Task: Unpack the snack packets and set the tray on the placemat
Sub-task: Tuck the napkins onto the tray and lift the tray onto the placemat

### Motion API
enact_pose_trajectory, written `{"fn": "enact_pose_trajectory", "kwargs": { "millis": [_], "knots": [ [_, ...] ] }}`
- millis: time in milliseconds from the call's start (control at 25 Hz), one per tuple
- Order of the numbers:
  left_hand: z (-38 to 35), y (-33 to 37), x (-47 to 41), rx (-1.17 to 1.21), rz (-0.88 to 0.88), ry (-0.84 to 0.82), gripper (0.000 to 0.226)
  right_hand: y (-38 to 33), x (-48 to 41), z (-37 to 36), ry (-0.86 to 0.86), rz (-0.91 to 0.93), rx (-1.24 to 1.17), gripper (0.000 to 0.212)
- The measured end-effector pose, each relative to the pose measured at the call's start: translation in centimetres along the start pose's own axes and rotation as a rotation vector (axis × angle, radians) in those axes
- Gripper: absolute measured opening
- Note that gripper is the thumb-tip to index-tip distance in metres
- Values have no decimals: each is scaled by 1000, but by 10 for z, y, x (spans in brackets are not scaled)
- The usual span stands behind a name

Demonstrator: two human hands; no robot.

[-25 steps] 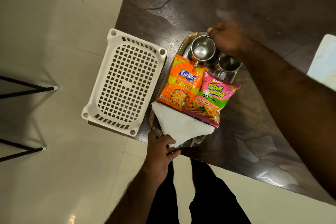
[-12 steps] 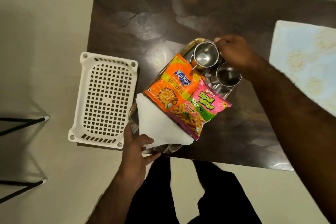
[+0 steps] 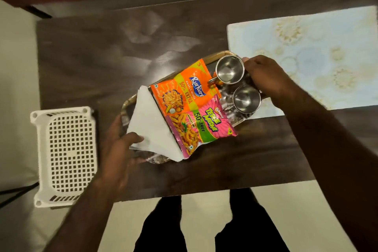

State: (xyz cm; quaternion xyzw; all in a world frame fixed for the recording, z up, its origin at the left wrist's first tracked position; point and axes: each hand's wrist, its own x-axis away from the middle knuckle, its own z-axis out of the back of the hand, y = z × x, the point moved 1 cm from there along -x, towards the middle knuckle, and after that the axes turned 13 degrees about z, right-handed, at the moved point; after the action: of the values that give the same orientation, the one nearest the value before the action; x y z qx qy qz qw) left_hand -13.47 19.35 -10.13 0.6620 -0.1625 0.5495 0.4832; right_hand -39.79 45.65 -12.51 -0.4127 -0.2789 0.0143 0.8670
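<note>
tray (image 3: 131, 101) is in both our hands over the dark table (image 3: 86, 63), not yet on the placemat (image 3: 306, 51). left hand (image 3: 118, 149) is clamped on its near-left end w/ the thumb on top of the white napkin (image 3: 151, 127); right hand (image 3: 266, 80) is closed on the far-right end, beside the two steel cups (image 3: 230, 69). hands sit well apart, one at each end.

progress, as we judge it: the orange packet (image 3: 184, 90) and the pink packet (image 3: 200, 127) lie on the tray, side by side, and the white basket (image 3: 65, 155) at the table's left edge looks empty, so unpacking seems done. the tray's right end already overlaps the placemat's near-left corner; the rest of it sits left of the mat. what's left is getting it fully onto the mat and setting it down.

hard to tell: whether the tray touches the table or is lifted. most of its rim is hidden under packets, napkin and hands. right fingers are out of sight under the rim. placemat is cut off at the frame's right edge.
</note>
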Motion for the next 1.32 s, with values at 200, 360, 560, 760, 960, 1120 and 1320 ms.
{"fn": "enact_pose_trajectory", "kwargs": {
  "millis": [200,360,560,760,960,1120,1320],
  "knots": [
    [-122,23,-18,-124,23,18,74,71,-11,110,49,-79,-87,36],
    [-215,37,-32,-167,36,-16,74,112,-30,187,92,-137,-97,29],
    [-305,53,-59,-205,57,-52,71,152,-61,250,111,-164,-106,32],
    [-350,63,-79,-255,91,-26,77,180,-88,276,120,-200,-147,22],
    [-370,69,-91,-324,75,28,85,195,-98,282,139,-192,-146,26],
    [-379,69,-95,-349,59,43,84,200,-102,283,135,-212,-186,32],
    [-382,65,-101,-397,21,71,86,201,-104,283,140,-194,-189,37]
  ]
}}
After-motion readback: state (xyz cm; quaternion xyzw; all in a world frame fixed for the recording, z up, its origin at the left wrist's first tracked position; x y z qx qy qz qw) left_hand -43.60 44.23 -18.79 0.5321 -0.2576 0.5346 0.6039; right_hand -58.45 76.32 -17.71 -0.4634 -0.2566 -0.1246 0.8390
